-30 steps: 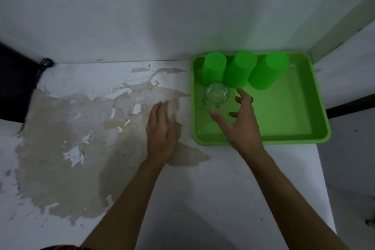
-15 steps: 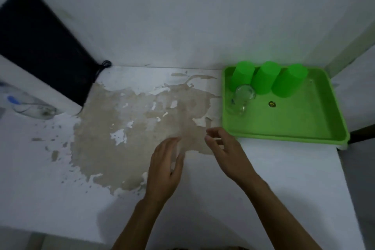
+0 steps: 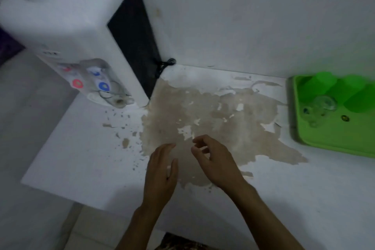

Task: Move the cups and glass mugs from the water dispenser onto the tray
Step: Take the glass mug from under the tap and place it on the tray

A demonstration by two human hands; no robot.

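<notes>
A white water dispenser (image 3: 67, 26) with red and blue taps stands at the far left of the counter. A clear glass mug (image 3: 113, 91) sits on its drip tray under the taps. At the far right lies a green tray (image 3: 324, 142) holding three upturned green cups (image 3: 324, 85) and a glass mug (image 3: 320, 107). My left hand (image 3: 162, 170) hovers flat over the counter's middle, empty. My right hand (image 3: 215, 162) is beside it, fingers loosely curled and apart, holding nothing.
The white counter (image 3: 284, 189) has a large brown patch of peeled paint in its middle. A black cord (image 3: 166, 63) runs from the dispenser's back to the wall. The counter's left edge drops to the floor (image 3: 30, 168).
My right hand left the glass mug on the tray and drew back to the counter's middle. The view swung left, bringing the water dispenser in. My left hand stayed over the counter.
</notes>
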